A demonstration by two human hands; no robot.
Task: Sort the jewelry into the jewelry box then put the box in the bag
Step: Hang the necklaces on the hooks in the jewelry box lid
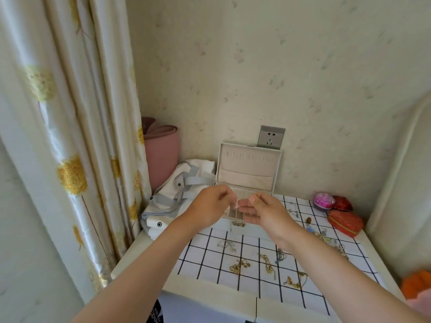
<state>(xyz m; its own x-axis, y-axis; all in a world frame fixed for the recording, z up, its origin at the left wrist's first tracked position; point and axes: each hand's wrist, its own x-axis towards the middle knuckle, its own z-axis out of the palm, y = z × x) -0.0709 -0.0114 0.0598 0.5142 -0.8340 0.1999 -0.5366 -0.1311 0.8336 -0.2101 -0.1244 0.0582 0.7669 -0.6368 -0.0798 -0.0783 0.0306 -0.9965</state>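
Note:
The white jewelry box (229, 224) stands open on the checked cloth, its padded lid (247, 169) leaning against the wall. Both my hands hover just over the box's compartments. My left hand (210, 209) has its fingers curled with the tips pinched together. My right hand (264, 212) faces it, thumb pressed toward its fingers. They seem to pinch a tiny piece of jewelry between them, too small to make out. Gold chains (240, 266) and other pieces (295, 282) lie on the cloth in front. The white bag (172, 199) with grey-blue straps lies left of the box.
A pink ball-shaped case (323, 200) and red pouches (345, 222) sit at the table's right back. A rolled pink mat (162, 157) stands in the corner by the curtain (70, 136). A wall socket (270, 137) is behind the lid. The table's front edge (210, 297) is near me.

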